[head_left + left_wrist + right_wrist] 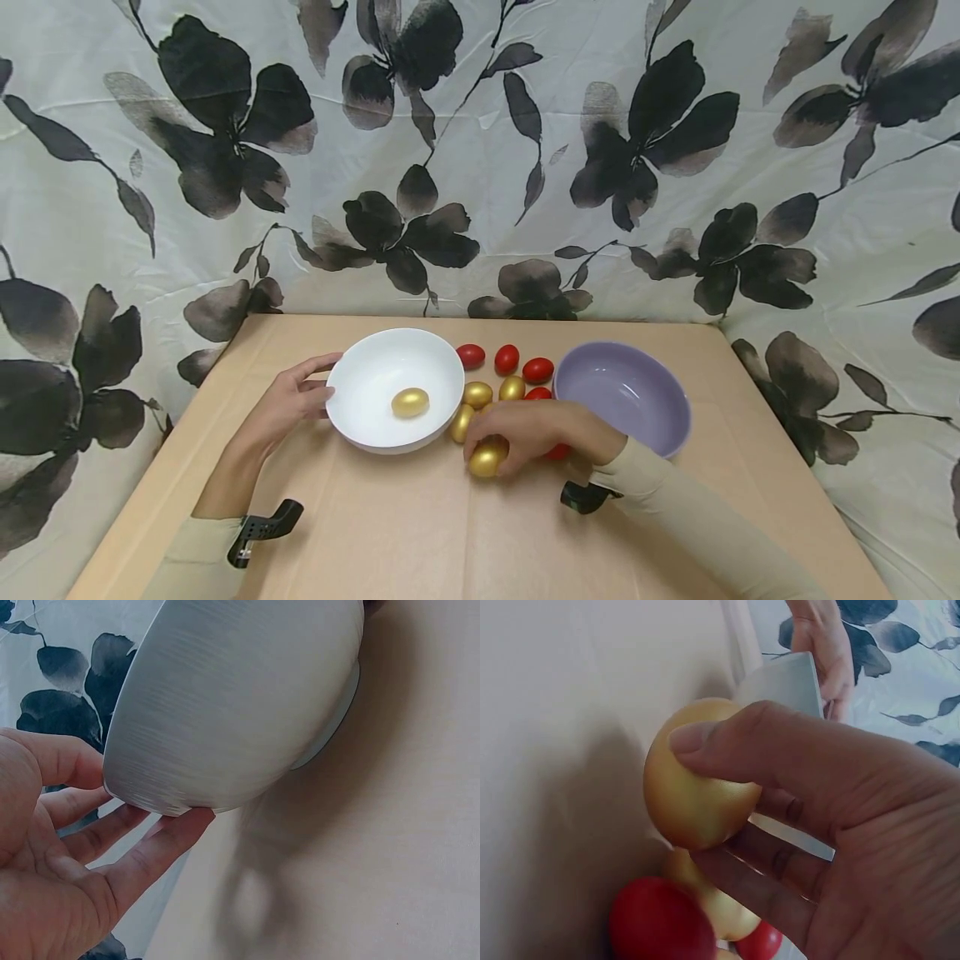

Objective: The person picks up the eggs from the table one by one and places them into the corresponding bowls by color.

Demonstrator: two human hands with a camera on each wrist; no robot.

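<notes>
In the head view, a white bowl [360, 367] holds one gold egg [410, 402]. The left hand [300, 396] touches this bowl's left side; the left wrist view shows its fingertips against the outer wall near the rim. My right hand [536, 433] pinches another gold egg [487, 458] between thumb and fingers, in front of several more gold eggs [477, 394] right of the bowl. The right wrist view shows the held egg [697, 787] close up, with the thumb lying across it. Red eggs [507, 359] lie behind and beneath the right hand, some partly hidden.
A purple bowl [622, 392] stands to the right, its front partly covered by the right forearm. The light wooden table [390, 525] meets a floral cloth [525, 208] at its back and sides. A black wrist strap [262, 529] is on each arm.
</notes>
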